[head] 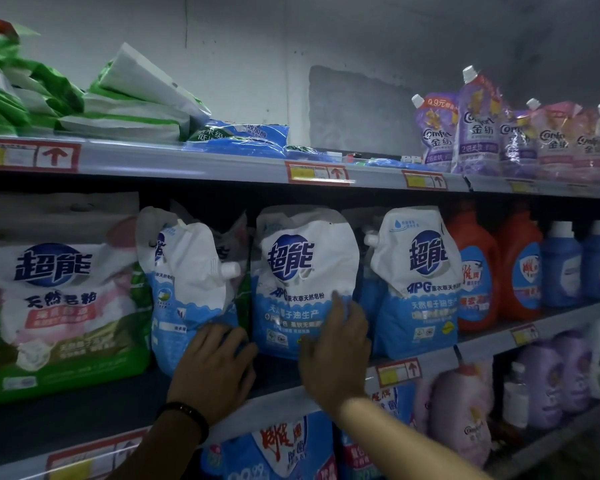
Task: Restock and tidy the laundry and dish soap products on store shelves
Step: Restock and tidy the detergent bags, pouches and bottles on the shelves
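Three blue-and-white spouted detergent pouches stand on the middle shelf [94, 407]. The left pouch [187, 292] leans, its spout pointing right. My left hand [212, 372], with a dark wristband, lies against that pouch's lower right corner, fingers curled over it. My right hand [336, 351] presses flat with straight fingers on the lower front of the middle pouch [302, 271]. The right pouch [416, 282] stands untouched beside it.
A big green-and-pink soap powder bag [56, 299] fills the shelf's left end. Red bottles [478, 268] and blue bottles [561, 265] stand at right. The top shelf holds flat green bags [94, 109] and purple softener pouches [475, 129]. More pouches and purple bottles [548, 386] sit below.
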The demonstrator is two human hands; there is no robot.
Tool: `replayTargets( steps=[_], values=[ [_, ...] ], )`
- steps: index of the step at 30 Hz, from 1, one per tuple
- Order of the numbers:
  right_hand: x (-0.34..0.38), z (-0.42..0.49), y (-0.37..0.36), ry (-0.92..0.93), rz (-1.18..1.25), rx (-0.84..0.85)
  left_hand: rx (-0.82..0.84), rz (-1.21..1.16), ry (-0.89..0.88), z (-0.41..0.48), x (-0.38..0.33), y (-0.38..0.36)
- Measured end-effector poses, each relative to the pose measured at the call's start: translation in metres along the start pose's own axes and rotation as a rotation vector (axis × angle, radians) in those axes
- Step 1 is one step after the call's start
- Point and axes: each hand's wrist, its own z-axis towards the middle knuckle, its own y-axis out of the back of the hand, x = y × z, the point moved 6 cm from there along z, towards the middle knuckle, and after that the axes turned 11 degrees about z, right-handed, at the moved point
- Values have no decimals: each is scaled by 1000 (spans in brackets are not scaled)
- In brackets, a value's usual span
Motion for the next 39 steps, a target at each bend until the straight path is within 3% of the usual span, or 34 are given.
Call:
replayTargets(
  steps=[4,8,13,21,25,30,34,39],
  values=[
    [-4,-32,-32,-32,-69,340,65,45,-24,-1,-3,0],
    [-9,-19,-41,-134,33,443,135,180,-201,3,-17,1],
    [-23,9,-44,-218,100,584,370,336,-455,17,-45,-13],
    [-47,40,-58,-259,128,643,693,137,-194,69,-74,-28],
    [-64,51,-64,-256,87,682,750,-31,-123,75,-88,-46],
    [-74,62,-68,-256,33,734,753,-87,-86,83,-95,-59],
    [-77,64,-58,-262,51,795,851,-79,-92,90,-95,-49],
    [-50,51,-41,-137,60,609,870,-64,-174,93,-87,-13]
  ],
)
